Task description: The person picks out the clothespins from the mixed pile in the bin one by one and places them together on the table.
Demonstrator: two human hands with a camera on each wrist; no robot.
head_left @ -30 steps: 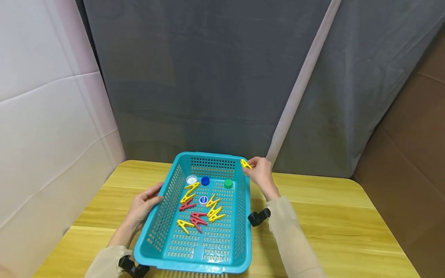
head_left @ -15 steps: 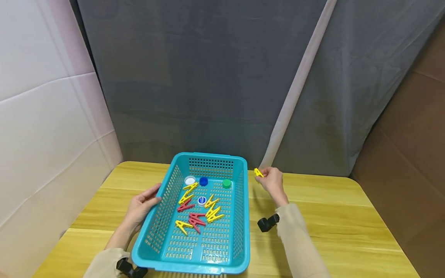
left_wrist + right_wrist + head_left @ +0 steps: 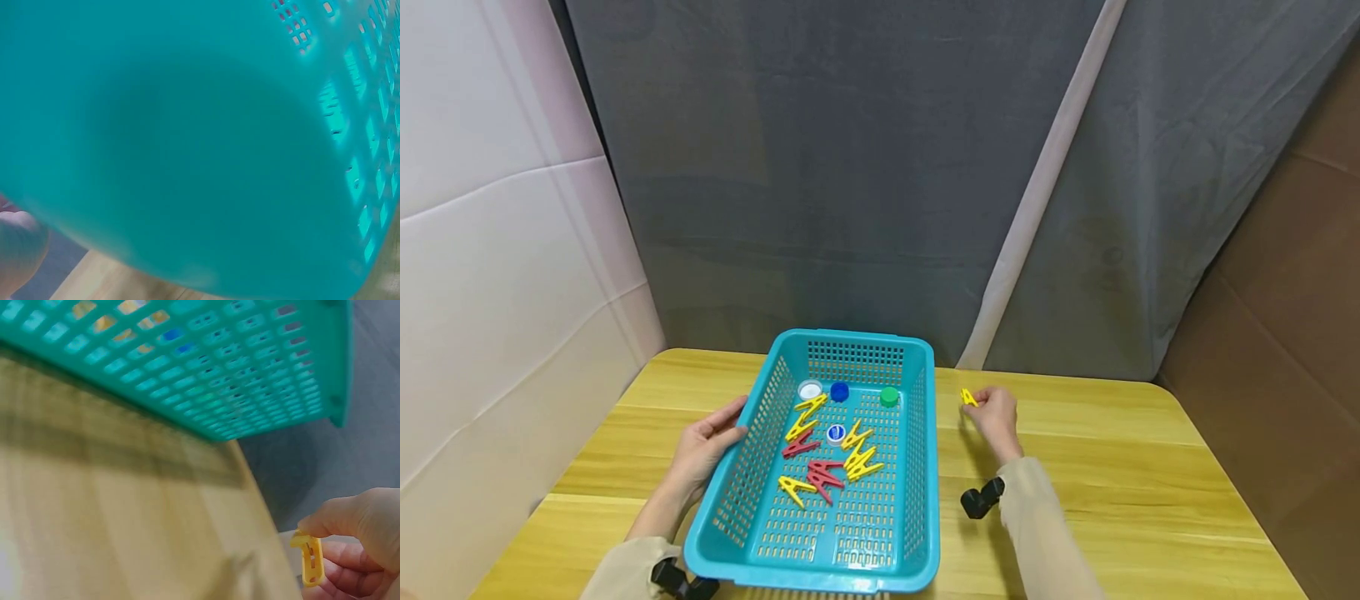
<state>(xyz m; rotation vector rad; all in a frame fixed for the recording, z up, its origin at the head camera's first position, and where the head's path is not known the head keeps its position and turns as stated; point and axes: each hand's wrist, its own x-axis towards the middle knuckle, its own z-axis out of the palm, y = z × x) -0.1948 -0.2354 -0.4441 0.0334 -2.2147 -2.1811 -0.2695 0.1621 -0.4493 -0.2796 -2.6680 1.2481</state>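
In the head view a turquoise plastic basket (image 3: 928,467) with a slotted bottom is in front of me. My left hand (image 3: 700,450) holds its left side, thumb at the rim; the basket wall fills most of the left wrist view. Inside lie several yellow clothespins (image 3: 857,464), a few red clothespins (image 3: 824,477), and several bottle caps, among them a green cap (image 3: 889,397), a dark blue cap (image 3: 839,392) and a white cap (image 3: 809,390). Right of the basket, my right hand (image 3: 997,417) pinches one yellow clothespin (image 3: 310,559) between thumb and fingers, over the table.
The wooden table (image 3: 1112,483) extends on both sides of the basket. A grey curtain (image 3: 850,183) hangs behind its far edge, with a pale strip (image 3: 1045,183) slanting down it. White panels (image 3: 512,250) stand left, a brown panel (image 3: 1292,333) right.
My right hand has carried the yellow clothespin from the basket's far right corner out to the right and lower toward the table. My left hand keeps its hold on the basket.
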